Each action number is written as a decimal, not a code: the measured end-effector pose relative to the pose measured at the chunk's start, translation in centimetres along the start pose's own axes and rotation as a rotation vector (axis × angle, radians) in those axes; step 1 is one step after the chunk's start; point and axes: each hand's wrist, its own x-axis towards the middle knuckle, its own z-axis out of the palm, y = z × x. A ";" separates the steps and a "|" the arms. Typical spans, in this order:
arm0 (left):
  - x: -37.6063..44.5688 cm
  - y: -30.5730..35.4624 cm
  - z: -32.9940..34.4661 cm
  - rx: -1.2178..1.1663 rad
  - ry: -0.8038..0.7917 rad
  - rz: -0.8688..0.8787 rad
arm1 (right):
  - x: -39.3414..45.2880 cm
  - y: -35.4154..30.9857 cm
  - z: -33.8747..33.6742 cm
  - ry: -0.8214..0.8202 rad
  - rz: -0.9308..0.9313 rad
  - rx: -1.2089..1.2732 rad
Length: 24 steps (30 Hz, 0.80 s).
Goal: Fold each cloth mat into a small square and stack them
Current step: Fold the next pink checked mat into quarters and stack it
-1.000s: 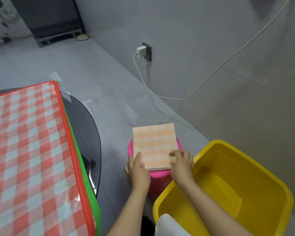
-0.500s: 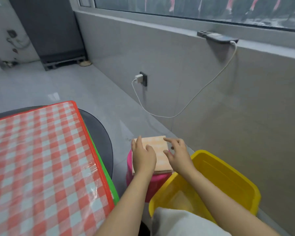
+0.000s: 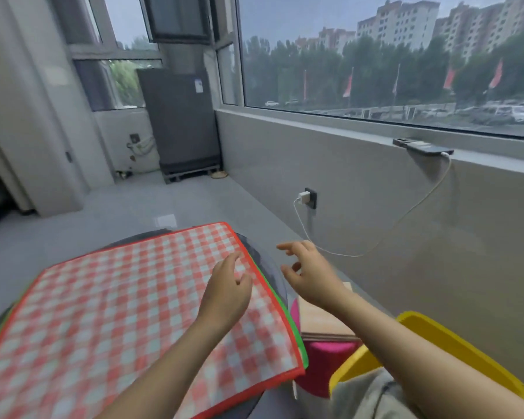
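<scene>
Head view: left hand [image 3: 229,293] hovers over the red checked mat [image 3: 118,316], fingers loose, holding nothing. Right hand [image 3: 307,275] at 3 o'clock of it, fingers spread, empty. Folded orange mat [image 3: 322,325] lies on the pink stool [image 3: 327,361] at 5 o'clock, beside the yellow tub [image 3: 466,355].

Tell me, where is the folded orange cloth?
The folded orange cloth lies on the pink stool, low and right of centre, between the red checked mat and the yellow tub, partly under the right forearm.
</scene>
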 end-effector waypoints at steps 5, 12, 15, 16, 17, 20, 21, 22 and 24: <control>-4.0 -3.9 -5.8 0.095 0.004 -0.019 | -0.9 -5.3 4.9 -0.146 -0.120 0.036; -9.1 -10.6 -10.3 0.311 -0.097 -0.057 | -3.1 -7.6 11.4 -0.409 -0.205 -0.050; -10.6 -12.8 -10.9 0.368 -0.129 -0.056 | -3.8 -7.6 13.0 -0.447 -0.238 -0.079; -11.0 -13.3 -11.0 0.380 -0.135 -0.062 | -4.0 -7.5 13.3 -0.447 -0.254 -0.091; -11.4 -13.7 -11.0 0.389 -0.147 -0.073 | -4.2 -7.5 13.6 -0.452 -0.273 -0.110; -12.4 -14.8 -11.4 0.427 -0.222 -0.101 | -4.7 -7.3 14.3 -0.478 -0.354 -0.190; -12.7 -15.0 -11.5 0.467 -0.254 -0.092 | -5.0 -7.2 14.4 -0.487 -0.373 -0.201; -12.9 -15.2 -11.6 0.504 -0.283 -0.086 | -5.2 -7.1 14.5 -0.498 -0.388 -0.200; -13.4 -15.4 -11.6 0.533 -0.324 -0.089 | -5.7 -7.0 14.6 -0.535 -0.408 -0.172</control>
